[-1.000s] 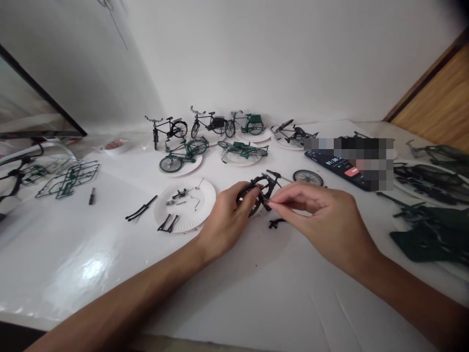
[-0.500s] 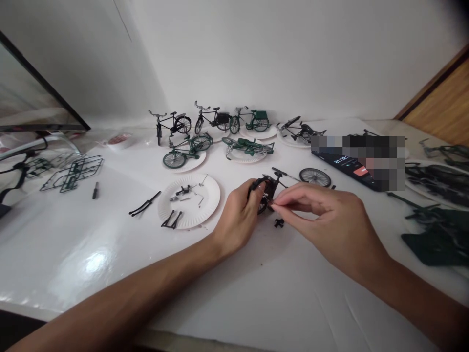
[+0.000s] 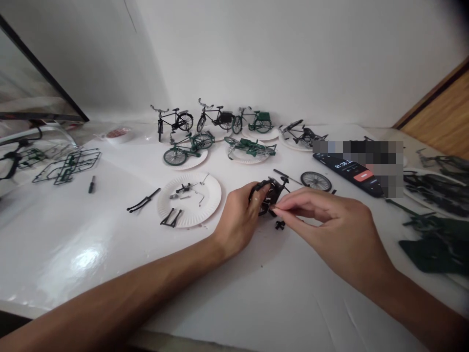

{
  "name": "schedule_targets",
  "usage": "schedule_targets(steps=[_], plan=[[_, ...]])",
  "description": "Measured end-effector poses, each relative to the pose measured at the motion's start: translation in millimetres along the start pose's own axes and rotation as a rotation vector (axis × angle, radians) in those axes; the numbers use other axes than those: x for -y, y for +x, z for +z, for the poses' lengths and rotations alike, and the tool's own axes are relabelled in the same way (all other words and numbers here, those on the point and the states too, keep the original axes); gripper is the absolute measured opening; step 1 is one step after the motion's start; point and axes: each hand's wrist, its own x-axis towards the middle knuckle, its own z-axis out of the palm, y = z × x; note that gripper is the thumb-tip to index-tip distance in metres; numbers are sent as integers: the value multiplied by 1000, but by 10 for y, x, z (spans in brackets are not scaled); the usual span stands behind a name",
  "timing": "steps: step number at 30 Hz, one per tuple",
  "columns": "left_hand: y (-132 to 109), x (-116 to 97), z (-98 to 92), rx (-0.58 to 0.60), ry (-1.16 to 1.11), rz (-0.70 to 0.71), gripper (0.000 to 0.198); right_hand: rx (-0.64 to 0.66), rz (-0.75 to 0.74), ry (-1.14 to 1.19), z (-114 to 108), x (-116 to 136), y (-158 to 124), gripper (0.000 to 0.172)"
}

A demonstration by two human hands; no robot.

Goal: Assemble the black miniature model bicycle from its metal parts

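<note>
My left hand (image 3: pixel 240 220) is closed around a black model bicycle assembly (image 3: pixel 270 191) with a wheel and frame, held just above the white table. My right hand (image 3: pixel 330 222) pinches its fingertips together against the same assembly; what lies between them is too small to name. A small black part (image 3: pixel 280 225) rests on the table under my right fingers. A loose spoked wheel (image 3: pixel 315 180) sits just beyond. A paper plate (image 3: pixel 210 200) with small metal and black parts is left of my left hand.
Several finished model bicycles (image 3: pixel 216 120) stand on plates along the back wall. A phone (image 3: pixel 351 171) showing a timer lies at right, dark green parts (image 3: pixel 432 230) further right. A black fork piece (image 3: pixel 142 200), a screwdriver (image 3: pixel 91 184) and green part frames (image 3: pixel 69 166) lie at left, below a monitor (image 3: pixel 32 88).
The assembly has turned in my left hand and looks more bunched up. Both hands shifted slightly right and stayed pinched on it; the view tilted a little.
</note>
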Motion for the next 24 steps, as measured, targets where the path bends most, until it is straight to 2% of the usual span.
schedule_targets(steps=[7,14,18,24], plan=[[-16,-88,-13,85,-53,-39,30,-17,-15,-30,-10,15,-7,10],[-79,-112,-138,234,-106,-123,21,-16,-2,-86,-55,52,-47,13],[-106,-109,-145,215,-90,-103,24,1,-36,-124,-79,21,-54,15],[-127,-113,-119,134,-78,11,25,-15,-129,-172,-84,-36,-89,16]])
